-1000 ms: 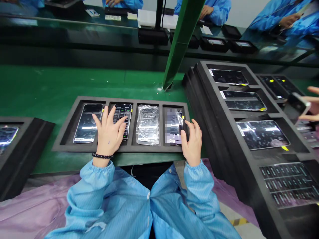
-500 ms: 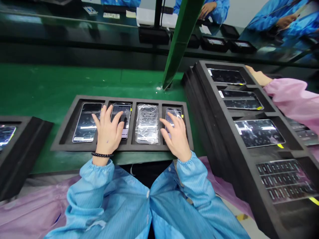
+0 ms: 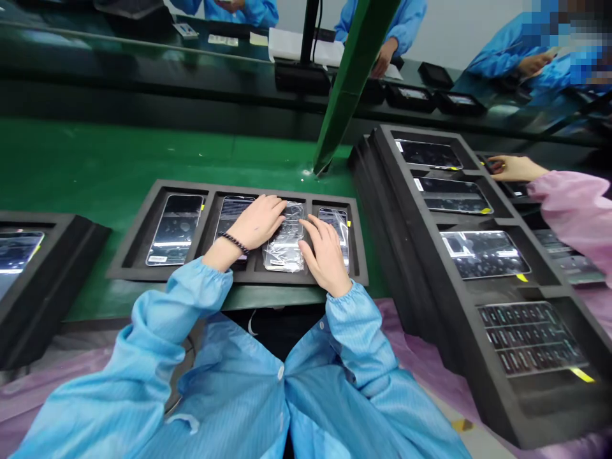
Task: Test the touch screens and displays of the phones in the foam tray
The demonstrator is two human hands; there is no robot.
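A black foam tray (image 3: 138, 272) lies in front of me with phones in its compartments. The phone in the third compartment (image 3: 285, 250) is covered in crinkled clear film. My left hand (image 3: 261, 222) reaches across the second phone (image 3: 231, 210), its outstretched fingertips over the film's upper left part. My right hand (image 3: 327, 255) rests between the third and fourth compartments, fingers apart, thumb and fingertips at the film's right edge. It partly covers the fourth phone (image 3: 342, 224). In the first compartment the phone (image 3: 174, 229) is uncovered by hands. Whether either hand pinches the film cannot be made out.
On the right, stacked foam trays (image 3: 406, 280) hold phones with yellow tabs. A co-worker's hand (image 3: 519, 169) in a pink sleeve is beyond them. Another tray (image 3: 71, 274) stands at left. A green post (image 3: 342, 95) rises behind my tray; people in blue work across the bench.
My left hand has moved right, from between the first and second phones to the film-covered one. My right hand has shifted slightly left. The co-worker's hand has moved at the right-hand trays.
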